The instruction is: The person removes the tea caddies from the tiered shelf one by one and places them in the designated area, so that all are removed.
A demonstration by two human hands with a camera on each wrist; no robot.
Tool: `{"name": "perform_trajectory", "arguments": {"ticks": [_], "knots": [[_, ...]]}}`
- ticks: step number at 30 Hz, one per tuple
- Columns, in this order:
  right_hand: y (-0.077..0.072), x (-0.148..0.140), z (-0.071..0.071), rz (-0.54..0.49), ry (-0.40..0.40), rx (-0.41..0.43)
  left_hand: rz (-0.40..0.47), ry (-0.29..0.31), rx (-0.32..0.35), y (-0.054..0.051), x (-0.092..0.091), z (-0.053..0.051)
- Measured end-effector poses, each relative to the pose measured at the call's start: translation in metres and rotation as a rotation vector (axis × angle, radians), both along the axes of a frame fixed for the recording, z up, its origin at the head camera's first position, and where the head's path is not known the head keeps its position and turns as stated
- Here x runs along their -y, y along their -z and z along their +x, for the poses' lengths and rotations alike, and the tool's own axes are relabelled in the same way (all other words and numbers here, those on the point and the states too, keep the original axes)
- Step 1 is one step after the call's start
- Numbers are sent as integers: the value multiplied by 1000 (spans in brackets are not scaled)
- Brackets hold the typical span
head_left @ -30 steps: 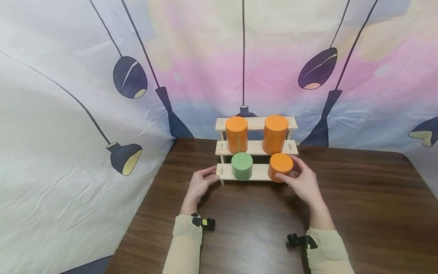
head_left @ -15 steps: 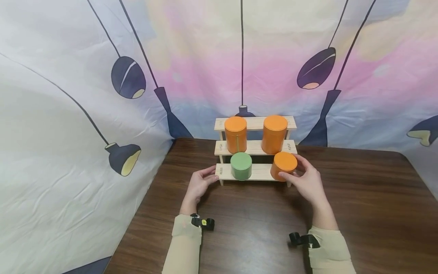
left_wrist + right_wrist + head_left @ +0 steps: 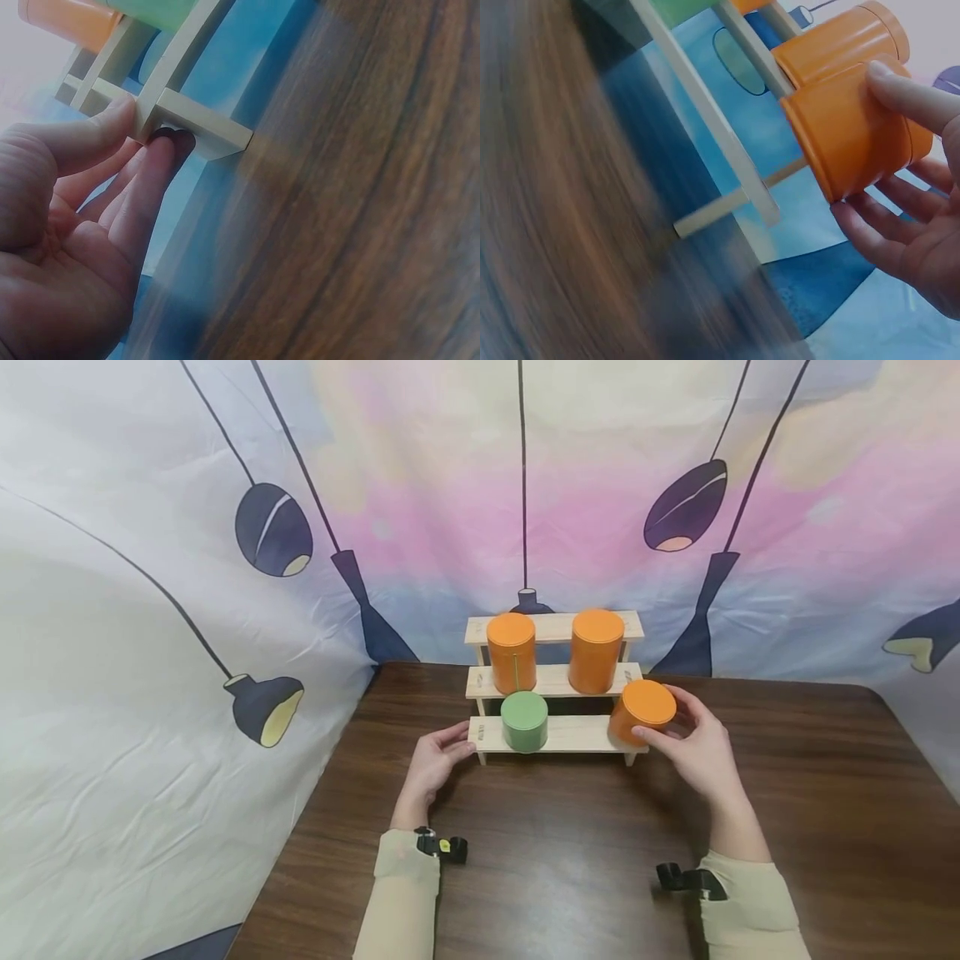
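Observation:
A three-step wooden shelf (image 3: pixel 577 733) stands on the table. My left hand (image 3: pixel 433 768) pinches the left end of its lowest step, thumb on top and fingers beneath, as the left wrist view shows (image 3: pixel 82 217). My right hand (image 3: pixel 701 752) grips a short orange canister (image 3: pixel 643 710) by its side, at the right end of the lowest step. In the right wrist view that orange canister (image 3: pixel 855 131) is off the step, tilted, between thumb and fingers. A green canister (image 3: pixel 524 722) stands on the lowest step, left of centre.
Two tall orange canisters stand on the middle step, one at left (image 3: pixel 512 656) and one at right (image 3: pixel 596 652). Behind the brown table (image 3: pixel 555 852) hangs a cloth backdrop (image 3: pixel 450 510) printed with lamps.
My right hand has moved right with the short orange canister, which has lifted and tilted at the step's right end. The left hand keeps its hold; the view has shifted slightly.

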State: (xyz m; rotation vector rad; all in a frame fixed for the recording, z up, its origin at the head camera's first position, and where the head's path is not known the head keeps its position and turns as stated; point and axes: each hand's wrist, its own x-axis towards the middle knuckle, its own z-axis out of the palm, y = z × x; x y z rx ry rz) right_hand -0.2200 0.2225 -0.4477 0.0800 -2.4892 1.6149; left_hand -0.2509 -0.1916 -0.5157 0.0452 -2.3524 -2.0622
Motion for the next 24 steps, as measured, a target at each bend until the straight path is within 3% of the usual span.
{"name": "perform_trajectory", "arguments": {"ticks": [5,24], "knots": [[-1,-10,3,-5,-14,9,8,8,-2,-1,0,1],[15,-48,-1,-84,88,60,22,22,-9,-3,1,2]]}}
